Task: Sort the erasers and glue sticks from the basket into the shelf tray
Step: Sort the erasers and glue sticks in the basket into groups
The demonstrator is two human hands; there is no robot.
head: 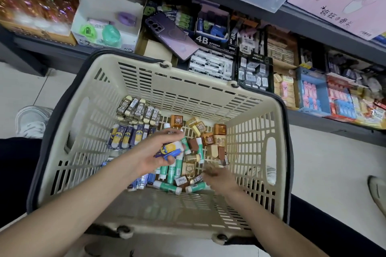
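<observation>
Beige slotted shopping basket (pixel 208 98) sits on the pale tiled floor (pixel 334 162), pushed up against the low grey shelf (pixel 334 129); both bare forearms reach into it from the near side. The left hand (pixel 152 152) is raised a little above the pile, palm turned up, fingers and thumb curled around a blue-and-yellow eraser (pixel 170 150), maybe more than one in the grip; hard to count. The right hand (pixel 217 175) is low over the loose heap, just beside the glue sticks (pixel 173 170), and smeared by motion, so I cannot tell whether its fingers are apart or closed on something. Basket contents: green-and-white glue sticks lie jumbled in the middle; a stack of brown-sleeved 2B erasers (pixel 139 110) at the far left corner; a row of matching blue-and-yellow erasers (pixel 127 137) just in front of those; amber and brown cube erasers (pixel 219 129) towards the far right. The shelf is packed with open display boxes: a black box of 4B erasers (pixel 211 67) just behind the basket rim, a blue tray (pixel 324 95) of pink erasers further right. A purple phone (pixel 169 33) lies face down, tilted across the boxes near the 4B erasers. One white shoe (pixel 31 121) shows on the floor left of the basket.
</observation>
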